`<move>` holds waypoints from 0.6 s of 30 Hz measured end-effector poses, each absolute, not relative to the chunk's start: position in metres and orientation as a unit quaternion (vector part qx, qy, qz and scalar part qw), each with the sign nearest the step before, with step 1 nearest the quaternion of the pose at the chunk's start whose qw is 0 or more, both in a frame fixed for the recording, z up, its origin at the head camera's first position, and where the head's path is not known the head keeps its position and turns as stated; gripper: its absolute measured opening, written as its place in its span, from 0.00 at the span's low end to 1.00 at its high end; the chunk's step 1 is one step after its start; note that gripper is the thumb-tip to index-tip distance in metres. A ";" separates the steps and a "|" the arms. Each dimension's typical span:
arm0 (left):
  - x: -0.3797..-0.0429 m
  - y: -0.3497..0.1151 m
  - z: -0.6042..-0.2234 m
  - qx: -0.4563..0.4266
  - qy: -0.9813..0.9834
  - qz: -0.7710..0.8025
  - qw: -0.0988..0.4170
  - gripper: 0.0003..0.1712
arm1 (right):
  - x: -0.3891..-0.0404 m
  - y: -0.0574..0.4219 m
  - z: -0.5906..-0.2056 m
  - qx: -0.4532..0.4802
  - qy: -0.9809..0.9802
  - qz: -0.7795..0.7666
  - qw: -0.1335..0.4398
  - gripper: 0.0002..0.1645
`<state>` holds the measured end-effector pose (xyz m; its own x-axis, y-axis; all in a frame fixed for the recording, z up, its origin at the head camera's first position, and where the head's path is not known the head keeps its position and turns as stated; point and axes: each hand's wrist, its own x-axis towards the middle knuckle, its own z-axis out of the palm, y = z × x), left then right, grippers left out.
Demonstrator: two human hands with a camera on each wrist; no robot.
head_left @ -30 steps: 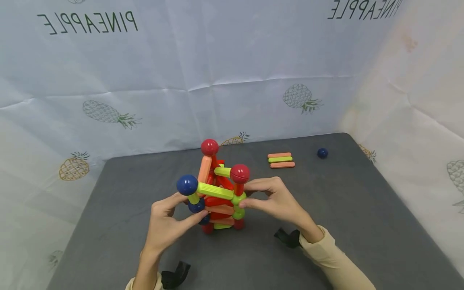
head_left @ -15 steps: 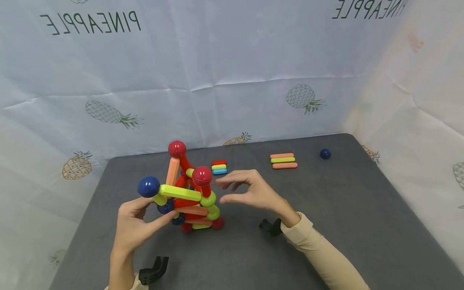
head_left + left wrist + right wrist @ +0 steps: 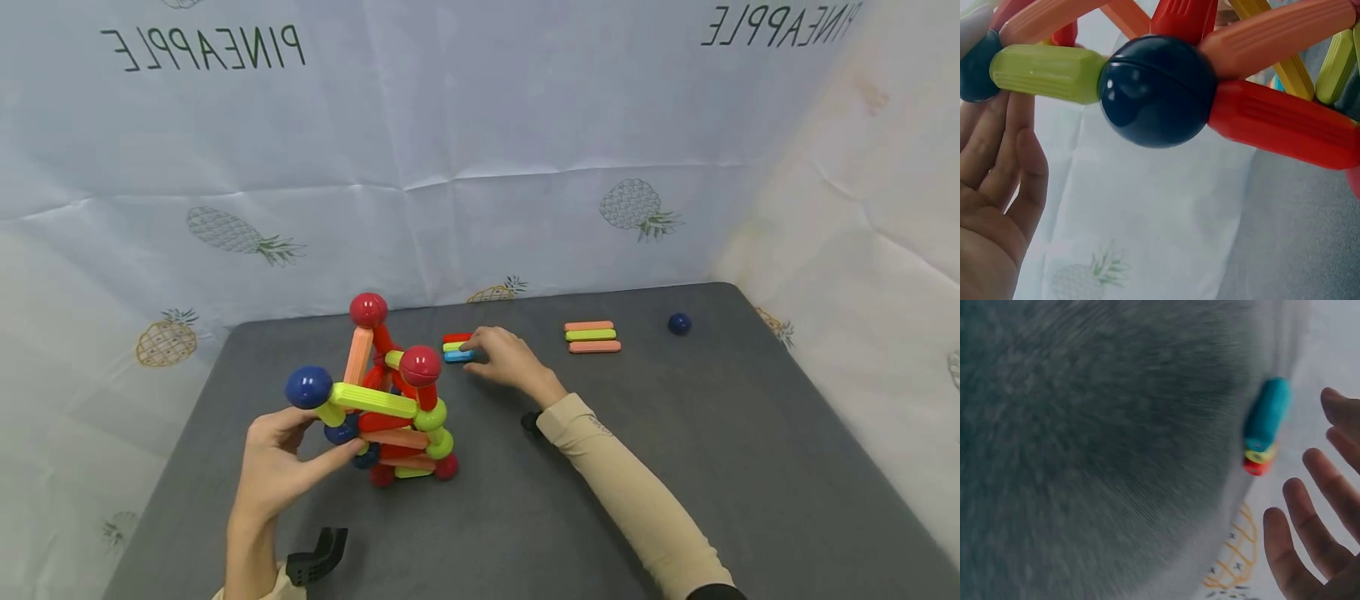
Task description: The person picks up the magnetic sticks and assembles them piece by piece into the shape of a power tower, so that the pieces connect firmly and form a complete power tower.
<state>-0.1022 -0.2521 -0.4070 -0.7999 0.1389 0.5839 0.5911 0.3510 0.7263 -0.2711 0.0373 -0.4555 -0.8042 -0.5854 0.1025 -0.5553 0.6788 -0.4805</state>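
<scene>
My left hand (image 3: 273, 467) grips a built frame of magnetic sticks and balls (image 3: 375, 400) on the table, thumb and fingers around a dark blue ball (image 3: 342, 430) on its left side. Red, coral and lime sticks join red, lime and blue balls in it. Close up in the left wrist view are another face of the frame and a blue ball (image 3: 1159, 90). My right hand (image 3: 506, 360) hovers at a short row of red, lime and blue sticks (image 3: 458, 357), partly covering it. In the right wrist view its fingers are spread, apart from the blue stick (image 3: 1266, 412).
Farther right lie two coral sticks and one lime stick (image 3: 591, 335) in a row. A lone dark blue ball (image 3: 679, 323) sits near the back right corner of the grey table (image 3: 750, 467). Behind hangs a white pineapple-print cloth (image 3: 480, 108).
The frame shifted left with my left hand, then stayed there. My right hand let go of its right side and moved back to the short sticks, which the frame had hidden.
</scene>
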 end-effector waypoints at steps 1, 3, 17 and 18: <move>-0.102 -0.253 -0.407 -0.231 -0.794 -0.519 0.217 0.35 | -0.272 0.035 -0.458 -0.308 0.921 -0.237 0.035 0.22; -0.102 -0.253 -0.408 -0.232 -0.795 -0.518 0.213 0.35 | -0.273 0.032 -0.461 -0.303 0.927 -0.218 0.039 0.21; -0.098 -0.251 -0.414 -0.249 -0.775 -0.537 0.221 0.38 | -0.269 0.012 -0.470 -0.259 0.934 -0.243 0.021 0.19; -0.098 -0.250 -0.414 -0.249 -0.777 -0.535 0.222 0.39 | -0.268 0.011 -0.470 -0.261 0.932 -0.249 0.028 0.20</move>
